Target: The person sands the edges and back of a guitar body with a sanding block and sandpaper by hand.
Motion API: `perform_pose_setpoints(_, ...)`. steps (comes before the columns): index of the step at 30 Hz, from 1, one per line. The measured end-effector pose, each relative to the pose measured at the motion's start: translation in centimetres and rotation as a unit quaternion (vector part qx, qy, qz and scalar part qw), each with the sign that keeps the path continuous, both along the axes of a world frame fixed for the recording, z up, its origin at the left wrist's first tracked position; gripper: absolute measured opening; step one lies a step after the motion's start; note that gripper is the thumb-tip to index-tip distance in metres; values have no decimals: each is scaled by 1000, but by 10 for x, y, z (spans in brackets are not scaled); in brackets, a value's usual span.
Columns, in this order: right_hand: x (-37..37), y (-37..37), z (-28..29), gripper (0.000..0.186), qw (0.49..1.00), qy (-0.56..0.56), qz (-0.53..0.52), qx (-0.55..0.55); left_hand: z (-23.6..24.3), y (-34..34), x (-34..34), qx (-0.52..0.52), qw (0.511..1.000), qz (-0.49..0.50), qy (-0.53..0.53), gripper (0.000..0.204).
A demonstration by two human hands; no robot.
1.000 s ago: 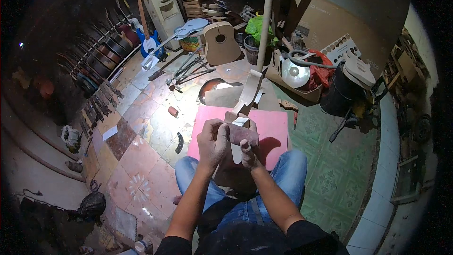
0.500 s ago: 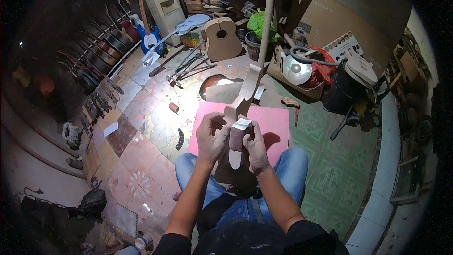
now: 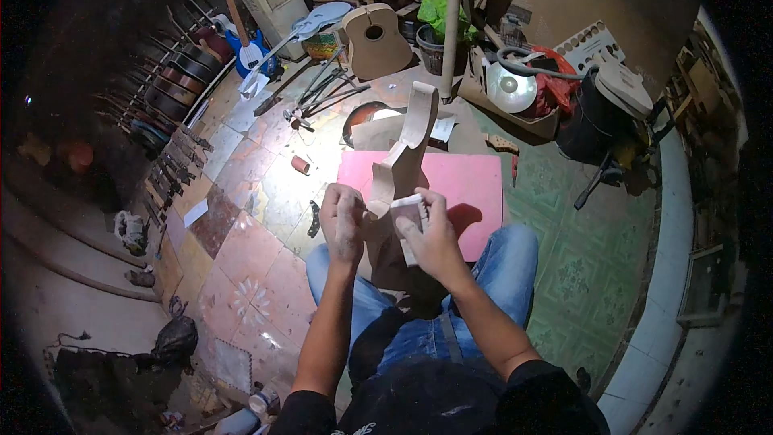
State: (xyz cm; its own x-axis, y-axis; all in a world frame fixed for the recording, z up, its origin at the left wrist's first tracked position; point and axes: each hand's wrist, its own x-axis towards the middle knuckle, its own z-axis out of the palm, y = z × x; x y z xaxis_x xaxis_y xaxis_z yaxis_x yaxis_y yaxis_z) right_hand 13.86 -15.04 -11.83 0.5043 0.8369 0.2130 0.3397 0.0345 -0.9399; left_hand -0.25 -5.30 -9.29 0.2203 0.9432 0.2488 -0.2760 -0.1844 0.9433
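A pale, curved piece of wood (image 3: 405, 153), shaped somewhat like an instrument neck blank, rises tilted in front of my lap. My left hand (image 3: 343, 224) is closed at its lower left side, fingers curled around the near part. Gripped between the thumb and fingers of my right hand (image 3: 433, 232) is a small block (image 3: 409, 211) that looks wrapped in sandpaper, its light face turned up. The block sits close beside the wood's lower end; whether they touch I cannot tell. Dust coats both hands.
A pink board (image 3: 463, 181) lies beyond my knees. On the tiled floor are a sandpaper roll (image 3: 300, 164), a dark curved piece (image 3: 314, 219) and a red-handled tool (image 3: 514, 169). An unfinished guitar body (image 3: 375, 44), a pole (image 3: 452, 24) and a box of items (image 3: 523, 117) stand farther off.
My right hand has turned the block, so its pale face shows instead of the brownish one. The wood has tilted and shifted slightly left, and my left hand has moved left with it.
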Motion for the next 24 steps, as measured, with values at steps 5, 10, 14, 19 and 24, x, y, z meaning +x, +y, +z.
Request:
perform_pose_setpoints(5,-16,-7,6,62,999,43,10,-10,1,-12,8,-12,1000,-21,-1,22)
perform_pose_setpoints(10,-32,-23,13,65,995,87,5,-42,-7,-19,6,19,999,16,30,28)
perform_pose_setpoints(14,-31,-26,9,59,999,39,-10,37,-6,-28,5,-1,1000,-8,22,26)
perform_pose_setpoints(19,-22,-35,31,59,989,141,54,-11,-22,-33,3,112,983,49,138,21)
perform_pose_setpoints(24,-19,-36,48,63,985,149,84,-5,-18,-39,2,15,999,16,35,21)
